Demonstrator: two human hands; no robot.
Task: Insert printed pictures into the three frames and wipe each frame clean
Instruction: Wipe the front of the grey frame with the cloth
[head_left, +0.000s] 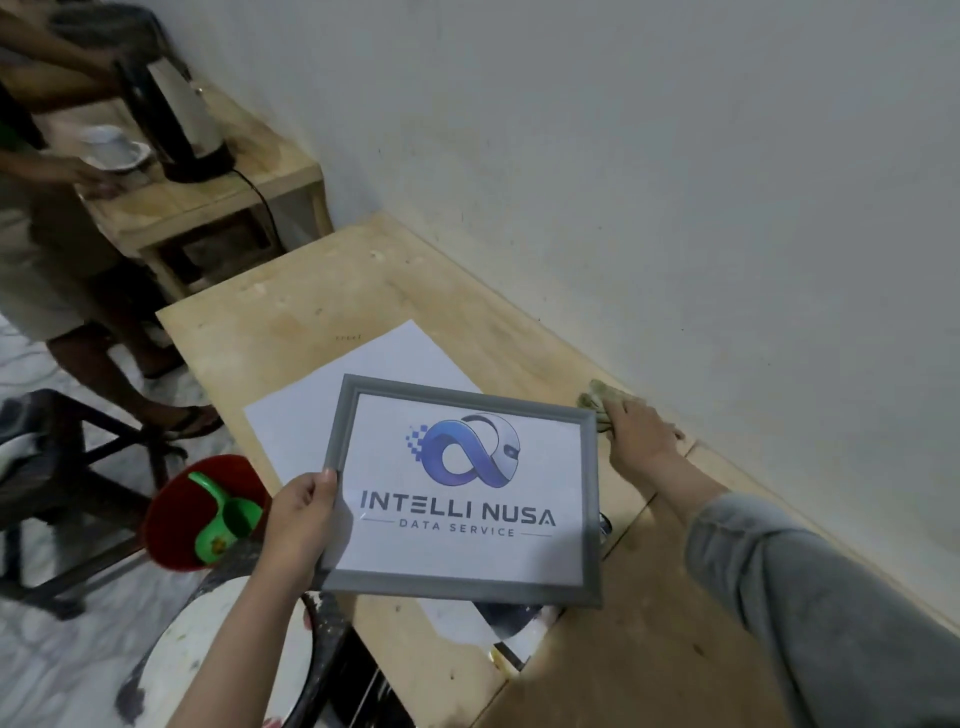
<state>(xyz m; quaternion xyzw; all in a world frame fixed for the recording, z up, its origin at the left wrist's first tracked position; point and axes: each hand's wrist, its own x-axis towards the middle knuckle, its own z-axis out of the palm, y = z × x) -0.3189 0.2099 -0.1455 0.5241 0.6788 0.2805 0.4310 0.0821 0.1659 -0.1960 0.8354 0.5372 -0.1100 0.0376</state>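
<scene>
While the left hand (301, 512) pinches the grey picture frame (462, 493), the right hand (636, 428) grips a cloth (595, 397) beside it; the frame, one-handed, could slip.

Off to my far left I've got a small wooden side table (208, 202) against the pale wall (675, 182), and on it stands a steel kettle (179, 122) on a black base, its dark cord (262, 202) trailing down the table's front. Just beside the kettle sits a white cup on a saucer (114, 148). A second person (47, 249) stands at that table, feet in sandals on the marbled floor (52, 665). Lower left, a red bucket (171, 525) holds a green scoop (223, 519), next to a dark wooden chair (57, 493). Below the bucket I see a round white stool top (223, 660), smudged and paint-stained.
</scene>
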